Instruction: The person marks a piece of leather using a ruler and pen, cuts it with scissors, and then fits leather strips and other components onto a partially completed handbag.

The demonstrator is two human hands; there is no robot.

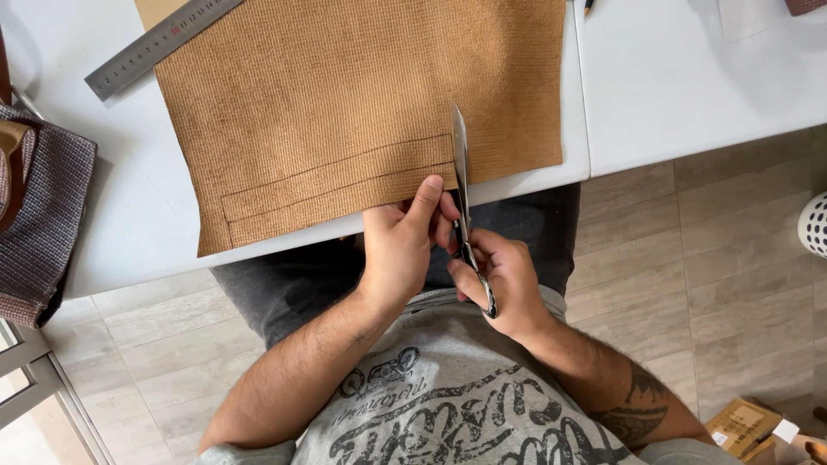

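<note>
- The right hand [504, 280] holds a pair of steel scissors [463, 185], fingers threaded through the handle loops just off the near edge of the white table [103, 215]. The grip is closed around the handles, and the blades look nearly shut, lying as one narrow strip that points away from the person.
- The blades lie on a sheet of tan woven fabric [345, 95], entering it from its near edge, beside the right-hand end of two long pencilled lines [336, 176]. These lines run roughly parallel to that near edge, so the scissors stand across them.
- The left hand [401, 245] pinches the fabric's near edge just to the left of the blades, thumb on top and the fingers tucked below. It appears to keep the cloth taut and flat next to the blades.
- The fabric covers the middle of the table and overhangs the near edge slightly, which lets the lower blade slip beneath it.
- A steel ruler [155, 43] lies slantwise at the far left corner of the sheet, partly on it.
- A grey woven bag [43, 224] with brown trim sits at the table's left edge.
- A second white table [689, 86] butts against the right side; a cardboard box [745, 426] stands on the tiled floor [741, 258].
</note>
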